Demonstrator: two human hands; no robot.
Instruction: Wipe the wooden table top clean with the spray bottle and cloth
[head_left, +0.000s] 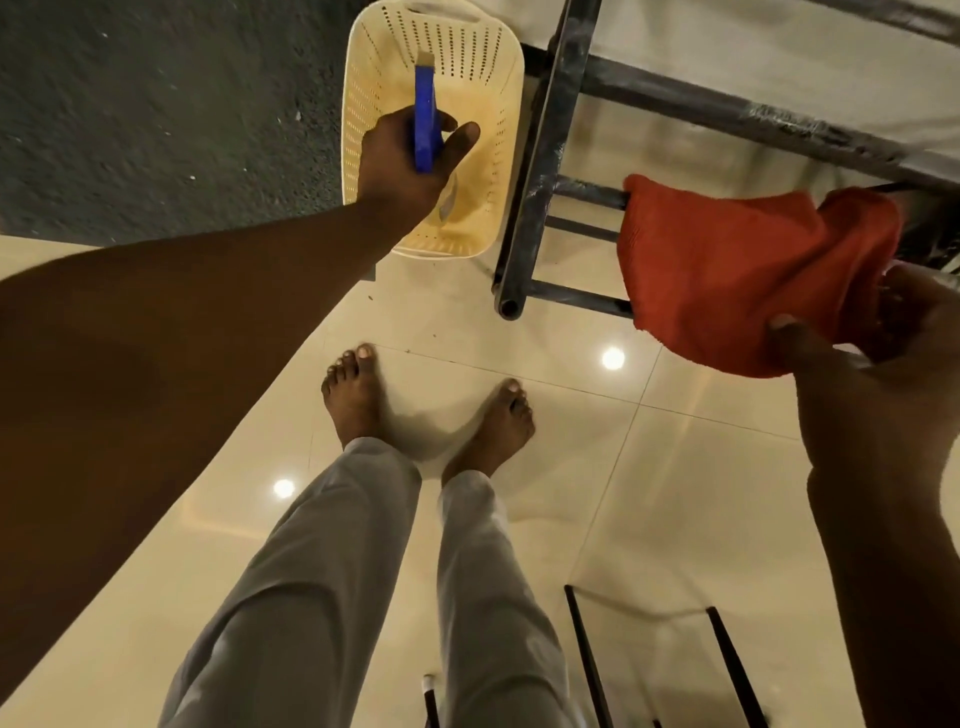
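- Bare feet (358, 395) and grey trousers (332, 571) stand on glossy cream floor tiles (649, 467).
- The right hand (852, 322) pinches an orange cloth (737, 270) beside the black metal frame (540, 171).
- The left hand (410, 161) is closed around a blue-topped spray bottle (426, 124), held over a cream perforated basket (467, 62) on the floor.

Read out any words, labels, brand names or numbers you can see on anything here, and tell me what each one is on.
None can be read.
Spray bottle in the left hand: blue top, no legible label.
Red cloth in the right hand: plain.
Cream basket: faint embossed marks inside, too blurred to read.
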